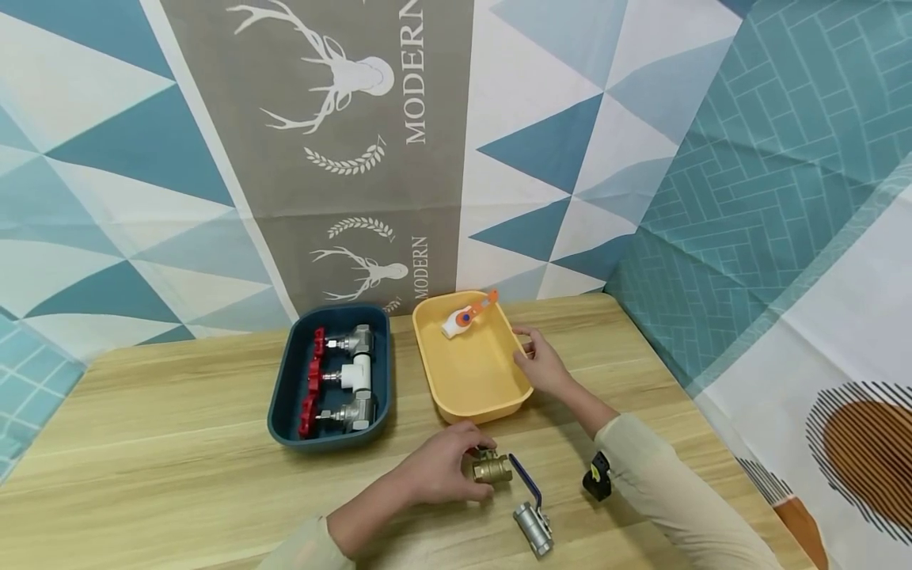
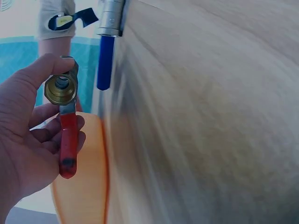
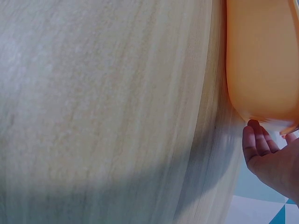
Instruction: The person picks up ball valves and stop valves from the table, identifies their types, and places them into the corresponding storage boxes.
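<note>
A brass ball valve (image 1: 492, 468) with a red lever (image 2: 68, 144) is held between the thumb and fingers of my left hand (image 1: 447, 465), above the table in front of the yellow bin (image 1: 473, 380). My right hand (image 1: 545, 366) grips that bin at its right side, its thumb at the rim and several fingers (image 3: 261, 140) against the outer wall. Inside the bin lies a white-and-orange plastic valve (image 1: 466, 317). Close to my left hand, on the table, is a silver ball valve (image 1: 533, 529) with a blue lever (image 2: 105, 63).
A dark blue bin (image 1: 279, 412) left of the yellow one holds several valves with red wheel handles (image 1: 314, 374). Behind the wooden table (image 1: 178, 443) rises a patterned cloth backdrop (image 1: 356, 182). A black strap device (image 1: 597, 476) sits at the right sleeve.
</note>
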`<action>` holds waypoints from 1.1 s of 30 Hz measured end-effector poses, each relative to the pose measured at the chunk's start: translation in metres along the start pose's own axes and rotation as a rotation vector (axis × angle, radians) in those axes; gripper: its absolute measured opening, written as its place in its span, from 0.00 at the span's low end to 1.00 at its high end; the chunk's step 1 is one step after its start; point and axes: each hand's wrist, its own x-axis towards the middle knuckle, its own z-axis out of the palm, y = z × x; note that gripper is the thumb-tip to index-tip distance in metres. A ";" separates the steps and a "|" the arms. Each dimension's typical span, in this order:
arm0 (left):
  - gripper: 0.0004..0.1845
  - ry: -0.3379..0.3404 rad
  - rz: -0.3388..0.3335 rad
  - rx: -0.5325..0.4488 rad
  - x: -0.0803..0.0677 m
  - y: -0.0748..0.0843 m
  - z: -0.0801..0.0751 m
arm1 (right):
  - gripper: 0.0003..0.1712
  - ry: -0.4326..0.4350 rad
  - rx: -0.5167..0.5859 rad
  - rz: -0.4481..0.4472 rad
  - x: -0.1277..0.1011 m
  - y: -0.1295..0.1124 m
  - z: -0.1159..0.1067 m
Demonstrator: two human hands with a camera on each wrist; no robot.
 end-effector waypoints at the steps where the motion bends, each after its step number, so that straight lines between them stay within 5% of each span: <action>1: 0.28 -0.001 -0.005 -0.001 -0.001 0.001 -0.002 | 0.25 0.002 -0.001 0.001 0.000 -0.001 0.000; 18: 0.26 0.041 -0.025 -0.101 -0.005 0.011 -0.021 | 0.25 0.001 0.005 0.009 0.001 0.000 0.000; 33: 0.27 0.105 -0.037 -0.089 0.001 0.017 -0.040 | 0.25 0.001 0.035 0.031 0.001 0.000 0.000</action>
